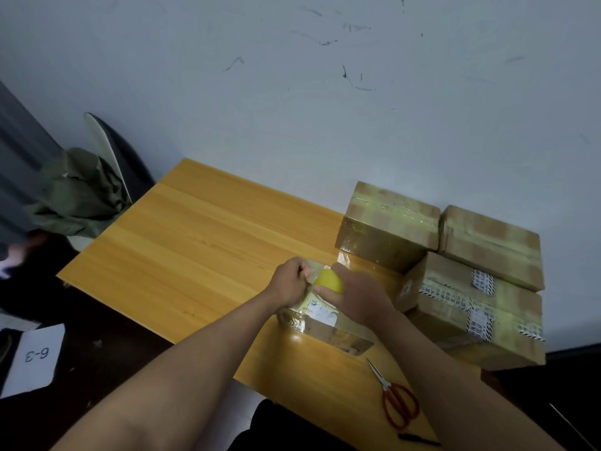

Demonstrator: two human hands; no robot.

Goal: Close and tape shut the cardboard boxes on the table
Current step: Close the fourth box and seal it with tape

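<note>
A small flat cardboard box, wrapped in shiny clear tape with white labels, lies on the wooden table in front of me. My right hand grips a yellow tape roll held over the box's far end. My left hand is curled just left of the roll and pinches the tape's free end against the box top. Taped cardboard boxes stand at the right: two at the back and a stack with striped labels nearer me.
Red-handled scissors lie on the table near its front edge, with a black pen below them. A chair draped with green cloth stands beyond the table's left corner. A white card marked 6-3 lies on the dark floor.
</note>
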